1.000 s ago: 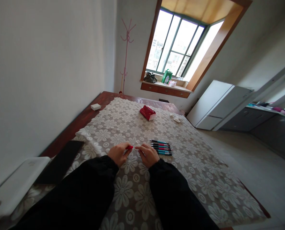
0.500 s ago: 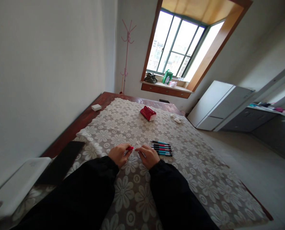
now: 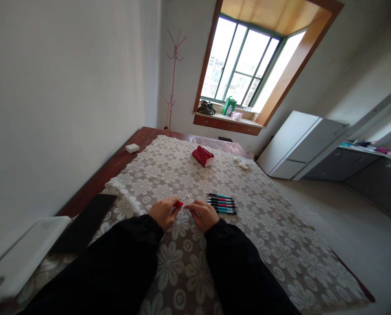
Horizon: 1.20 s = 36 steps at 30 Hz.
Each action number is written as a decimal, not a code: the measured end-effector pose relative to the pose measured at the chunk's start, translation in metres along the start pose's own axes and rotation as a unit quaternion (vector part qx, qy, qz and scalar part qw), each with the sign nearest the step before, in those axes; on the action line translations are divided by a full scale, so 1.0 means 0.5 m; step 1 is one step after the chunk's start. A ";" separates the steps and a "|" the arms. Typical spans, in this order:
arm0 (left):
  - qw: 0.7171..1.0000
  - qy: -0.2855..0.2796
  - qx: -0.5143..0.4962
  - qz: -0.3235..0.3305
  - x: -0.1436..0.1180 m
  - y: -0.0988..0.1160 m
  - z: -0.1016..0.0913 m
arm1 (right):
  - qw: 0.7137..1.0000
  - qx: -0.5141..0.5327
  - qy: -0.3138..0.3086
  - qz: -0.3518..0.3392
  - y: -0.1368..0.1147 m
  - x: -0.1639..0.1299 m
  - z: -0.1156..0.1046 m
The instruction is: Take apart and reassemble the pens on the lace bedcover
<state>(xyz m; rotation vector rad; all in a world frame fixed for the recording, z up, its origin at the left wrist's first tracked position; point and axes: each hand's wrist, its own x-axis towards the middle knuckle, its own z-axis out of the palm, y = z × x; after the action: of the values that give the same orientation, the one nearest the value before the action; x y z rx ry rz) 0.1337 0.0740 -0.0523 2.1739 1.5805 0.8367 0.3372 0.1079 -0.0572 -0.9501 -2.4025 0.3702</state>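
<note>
My left hand is closed in a pinch around a small red piece, perhaps part of a pen; most of it is hidden by the fingers. Just to its right, my right hand has its fingertips drawn together close to the red piece. Whatever lies between those fingertips is too small to make out. Beside the right hand, several pens with black, red and teal barrels lie in a row on the flowered tablecloth.
A red tissue pack lies farther back, with crumpled white tissues to its right. On the left are a white box, a dark flat panel and a white power bank. The wall rises along the left side.
My right fingertips have shifted very slightly left, closer to the red piece. My left hand keeps its pinch, and the pens have not moved.
</note>
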 end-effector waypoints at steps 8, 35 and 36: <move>1.000 -0.016 -0.005 0.003 0.001 0.002 -0.001 | 1.000 -0.011 -0.013 0.009 0.003 -0.002 0.002; 1.000 -0.021 -0.004 -0.016 0.001 0.001 0.000 | 1.000 -0.012 -0.021 0.011 -0.002 -0.001 -0.001; 1.000 -0.019 -0.007 -0.016 0.002 0.002 0.000 | 1.000 -0.013 -0.021 0.012 -0.002 -0.001 -0.001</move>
<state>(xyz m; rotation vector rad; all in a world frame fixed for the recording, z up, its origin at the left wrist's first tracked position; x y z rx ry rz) 0.1344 0.0745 -0.0514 2.1373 1.5812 0.7893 0.3372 0.1069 -0.0565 -0.9937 -2.4413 0.3713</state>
